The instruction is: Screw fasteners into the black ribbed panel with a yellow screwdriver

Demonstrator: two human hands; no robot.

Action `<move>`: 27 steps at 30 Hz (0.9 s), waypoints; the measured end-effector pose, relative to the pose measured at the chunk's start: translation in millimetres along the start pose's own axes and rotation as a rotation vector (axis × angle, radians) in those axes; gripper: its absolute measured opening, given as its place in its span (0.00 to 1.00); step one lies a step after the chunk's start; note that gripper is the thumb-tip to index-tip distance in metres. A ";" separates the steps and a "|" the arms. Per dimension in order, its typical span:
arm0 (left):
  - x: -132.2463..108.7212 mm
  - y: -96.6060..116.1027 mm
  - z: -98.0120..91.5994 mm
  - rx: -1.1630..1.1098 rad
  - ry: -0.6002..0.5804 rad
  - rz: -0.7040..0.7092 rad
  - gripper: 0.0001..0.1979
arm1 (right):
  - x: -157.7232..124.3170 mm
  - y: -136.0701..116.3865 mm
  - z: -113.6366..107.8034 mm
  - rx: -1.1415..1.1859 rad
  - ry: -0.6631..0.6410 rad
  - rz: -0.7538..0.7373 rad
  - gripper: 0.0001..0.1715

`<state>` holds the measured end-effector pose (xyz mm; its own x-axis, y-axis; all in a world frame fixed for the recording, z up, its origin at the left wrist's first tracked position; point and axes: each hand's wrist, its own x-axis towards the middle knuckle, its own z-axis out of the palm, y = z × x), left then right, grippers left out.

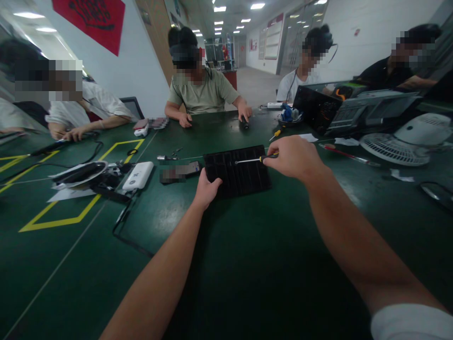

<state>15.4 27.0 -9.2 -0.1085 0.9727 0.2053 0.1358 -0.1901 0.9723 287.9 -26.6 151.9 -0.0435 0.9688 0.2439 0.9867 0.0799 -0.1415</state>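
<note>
A flat black panel with ribs and compartments (pixel 247 182) lies tilted a little above or on the green table (pixel 262 264). My left hand (pixel 208 189) grips its left edge, the thumb on top and the fingers hidden behind it. From the right, my right hand (pixel 292 156) is closed round the yellow and black handle of a screwdriver (pixel 249 161). The screwdriver's shaft points left across the panel, and its tip is near the panel's middle. Whether the tip touches the panel I cannot tell.
Left of the panel are a phone (pixel 180 172), small metal parts (pixel 176 152), a white power bank (pixel 138 176) and cables. A white fan (pixel 399 141) and a black case (pixel 314 108) stand right. Several people sit around the table.
</note>
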 end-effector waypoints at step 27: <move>0.3 0.6 1.9 -0.013 0.000 0.008 0.25 | 0.3 1.2 1.0 0.023 -0.041 -0.036 0.16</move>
<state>17.3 27.4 -8.7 -0.1070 0.9712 0.2129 0.1234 -0.1995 0.9721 289.0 -26.0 150.9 -0.0857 0.9741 0.2094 0.9806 0.1196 -0.1551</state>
